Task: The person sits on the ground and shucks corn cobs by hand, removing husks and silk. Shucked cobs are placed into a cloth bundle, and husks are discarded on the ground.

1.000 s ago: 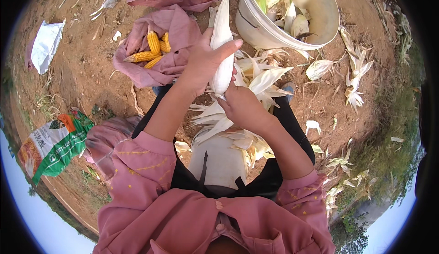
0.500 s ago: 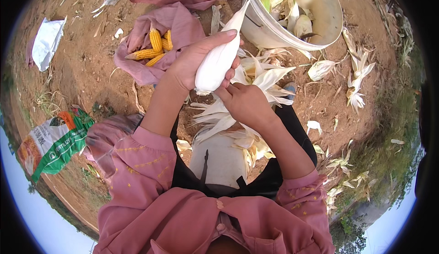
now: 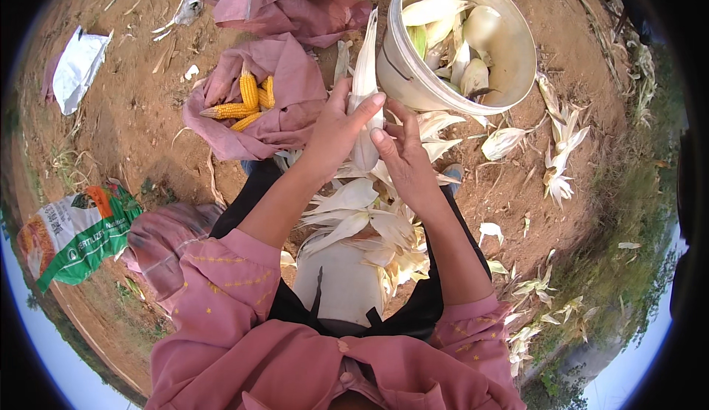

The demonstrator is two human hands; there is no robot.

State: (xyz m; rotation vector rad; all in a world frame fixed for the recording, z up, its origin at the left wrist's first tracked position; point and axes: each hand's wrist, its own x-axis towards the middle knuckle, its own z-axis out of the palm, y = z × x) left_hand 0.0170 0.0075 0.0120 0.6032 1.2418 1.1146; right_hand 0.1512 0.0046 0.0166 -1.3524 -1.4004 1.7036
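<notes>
An ear of corn (image 3: 365,89) in its pale husk stands nearly upright before me, its long dry tip pointing away. My left hand (image 3: 334,133) is wrapped round its lower part, thumb lying across the front. On the ear's right side, my right hand (image 3: 408,160) has its thumb and bent fingers against the husk. No kernels show on this ear. Beyond my left hand, several husked yellow cobs (image 3: 249,101) lie in a pink cloth bag (image 3: 295,70). A white bucket (image 3: 413,89) with husk-covered ears (image 3: 436,11) stands beyond my right hand.
Loose husks (image 3: 354,207) are heaped between my legs, by a pale container (image 3: 336,277). More husks (image 3: 565,144) lie on the soil to the right. At left are a green and white sack (image 3: 81,233) and a white sheet (image 3: 80,70). Another pink cloth (image 3: 288,0) lies at the back.
The ear has turned from a slant to nearly upright. My right hand has moved up from below its base to its right side. The bucket now shows more fully.
</notes>
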